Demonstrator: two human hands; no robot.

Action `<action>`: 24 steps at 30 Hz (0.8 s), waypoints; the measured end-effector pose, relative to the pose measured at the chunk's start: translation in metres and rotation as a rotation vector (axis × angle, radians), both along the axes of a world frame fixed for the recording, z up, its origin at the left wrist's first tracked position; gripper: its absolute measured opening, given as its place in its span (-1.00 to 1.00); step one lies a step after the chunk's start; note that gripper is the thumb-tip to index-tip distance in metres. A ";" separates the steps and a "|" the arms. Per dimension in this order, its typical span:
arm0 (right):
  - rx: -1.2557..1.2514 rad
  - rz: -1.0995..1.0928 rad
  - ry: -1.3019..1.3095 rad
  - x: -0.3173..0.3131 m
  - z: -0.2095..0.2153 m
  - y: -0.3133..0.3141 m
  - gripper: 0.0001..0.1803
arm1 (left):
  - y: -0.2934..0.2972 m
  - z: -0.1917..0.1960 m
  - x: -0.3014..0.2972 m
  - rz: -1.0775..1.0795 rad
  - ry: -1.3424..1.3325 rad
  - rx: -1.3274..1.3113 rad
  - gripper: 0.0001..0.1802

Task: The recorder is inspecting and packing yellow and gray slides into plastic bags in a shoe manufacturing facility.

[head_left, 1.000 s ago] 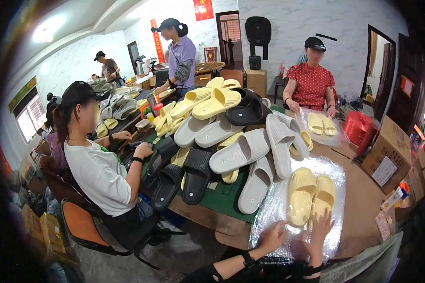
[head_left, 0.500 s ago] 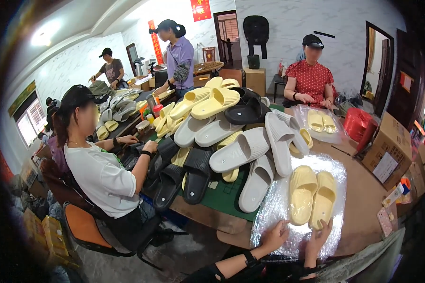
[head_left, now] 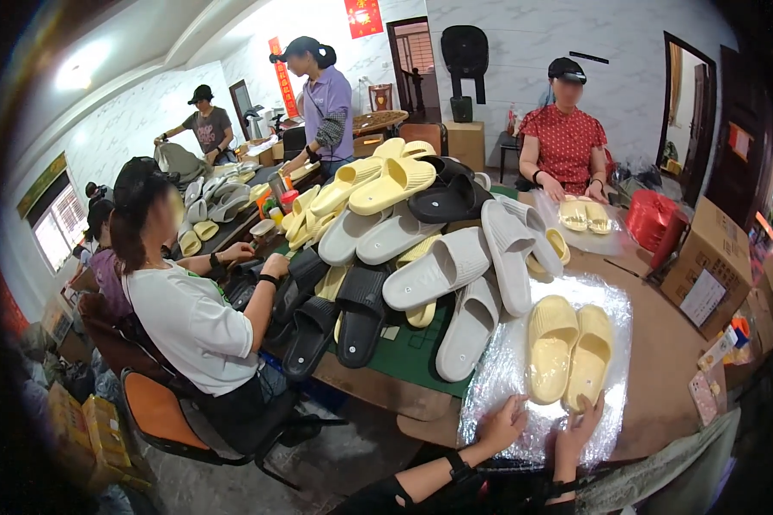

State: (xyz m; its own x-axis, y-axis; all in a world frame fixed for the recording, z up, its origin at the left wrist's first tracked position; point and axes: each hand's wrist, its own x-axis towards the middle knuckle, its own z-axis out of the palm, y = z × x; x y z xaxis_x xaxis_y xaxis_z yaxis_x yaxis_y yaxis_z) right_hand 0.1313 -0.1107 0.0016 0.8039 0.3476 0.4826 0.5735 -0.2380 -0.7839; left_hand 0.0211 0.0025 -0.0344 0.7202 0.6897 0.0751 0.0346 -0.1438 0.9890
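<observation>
A pair of pale yellow slide slippers [head_left: 552, 350] lies side by side, toes pointing away from me. Glossy highlights on the left one suggest clear film over it. Beneath them is a stack of shiny clear plastic bags [head_left: 498, 365] at the table's near edge. My left hand [head_left: 502, 425] is at the near side, left of the slippers' heels, its fingers curled together on the plastic. At the heel of the right-hand slipper [head_left: 589, 360], my right hand [head_left: 581, 427] has thumb and fingers on either side of it.
A tall heap of grey, black and yellow slippers [head_left: 438, 266] fills the table's middle. At right are a cardboard box [head_left: 709, 266], red plastic roll [head_left: 653, 219] and phone [head_left: 704, 396]. Across, a person in red [head_left: 567, 137] handles bagged slippers; another in white [head_left: 189, 326] sits left.
My hands and the slippers stay nearly in place. Across the table, the person in red has brought a hand down to the bagged slippers. A worker at the far left has lifted a grey sack.
</observation>
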 end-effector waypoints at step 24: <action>-0.724 -0.028 -0.228 -0.012 0.025 0.041 -0.52 | 0.000 -0.001 0.005 0.083 0.201 0.208 -0.55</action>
State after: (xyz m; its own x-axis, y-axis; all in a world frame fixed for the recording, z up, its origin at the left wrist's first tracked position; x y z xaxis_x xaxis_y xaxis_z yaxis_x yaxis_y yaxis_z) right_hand 0.1197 -0.0692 0.0271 0.7249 0.6214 0.2974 0.6887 -0.6648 -0.2894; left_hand 0.0266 0.0022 -0.0351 0.6768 0.7315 0.0824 0.2466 -0.3307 0.9110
